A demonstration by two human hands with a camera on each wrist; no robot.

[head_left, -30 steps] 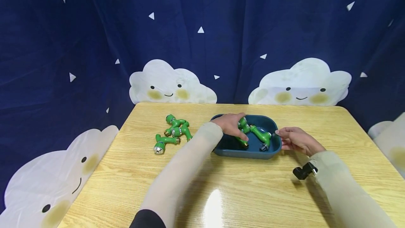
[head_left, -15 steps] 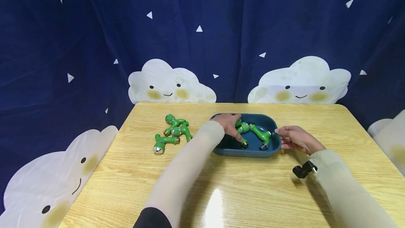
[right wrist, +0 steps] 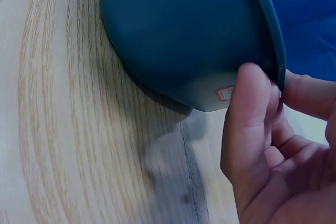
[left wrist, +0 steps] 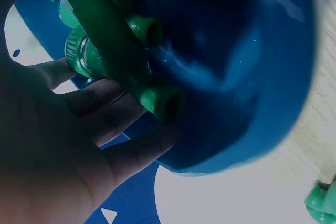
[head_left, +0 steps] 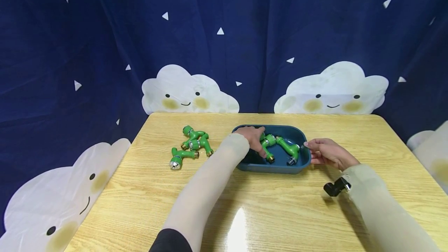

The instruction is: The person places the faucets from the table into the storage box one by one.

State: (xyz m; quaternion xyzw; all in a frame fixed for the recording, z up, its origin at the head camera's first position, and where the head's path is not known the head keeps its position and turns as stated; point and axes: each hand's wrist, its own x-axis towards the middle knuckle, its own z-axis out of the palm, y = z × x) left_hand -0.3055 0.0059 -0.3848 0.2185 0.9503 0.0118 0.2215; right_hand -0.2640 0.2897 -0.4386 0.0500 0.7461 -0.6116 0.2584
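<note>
A dark blue plastic bin [head_left: 273, 169] stands on the table and holds several green taps. My left hand [head_left: 249, 136] reaches into its left part, fingers spread and fairly straight beside a green tap [head_left: 268, 141]. In the left wrist view, a tap [left wrist: 113, 40] with a ribbed knob and open spout lies in front of the fingers; a firm hold does not show. Another tap [head_left: 289, 149] lies in the bin's right half. At the bin's right end my right hand [head_left: 329, 153] pinches the rim between thumb and fingers, also visible in the right wrist view [right wrist: 262, 140].
To the left of the bin, a cluster of green taps lies on the wooden table [head_left: 280, 213]: one tap [head_left: 182, 156] in front, others [head_left: 199, 144] behind it. A dark blue curtain [head_left: 245, 42] with white clouds hangs beyond the table's back edge.
My left hand has shifted slightly left inside the bin, so more of the taps beside it shows. The right hand keeps its place on the rim.
</note>
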